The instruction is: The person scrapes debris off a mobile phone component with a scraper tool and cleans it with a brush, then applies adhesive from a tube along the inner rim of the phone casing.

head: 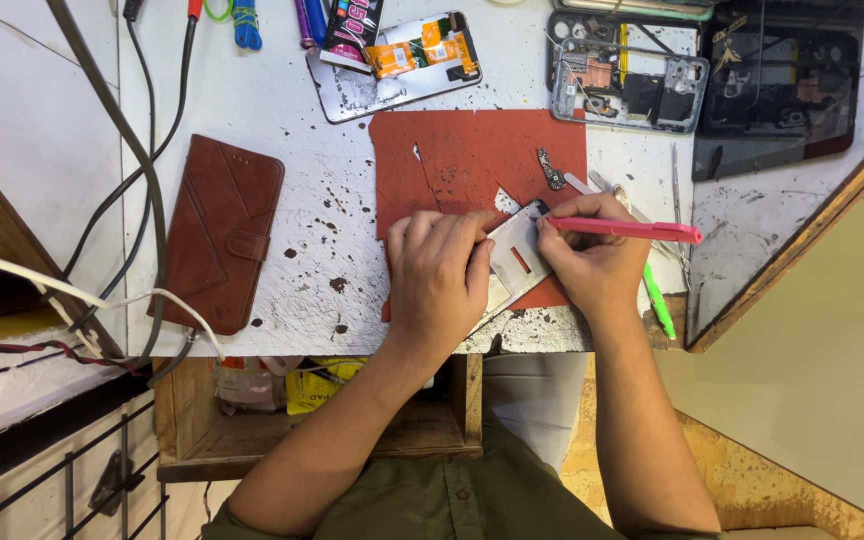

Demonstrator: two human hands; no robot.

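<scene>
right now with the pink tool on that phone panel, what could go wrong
The pink tool in the right hand could slip at the corner of the phone panel and jab the left hand pinning it. The small loose part on the red mat could be knocked away.

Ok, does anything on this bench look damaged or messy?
Yes. The red mat under the hands is torn and holed, with white bench showing through. The bench is scratched and spattered with dark spots. An opened phone lies at the back with its insides bare.
</scene>
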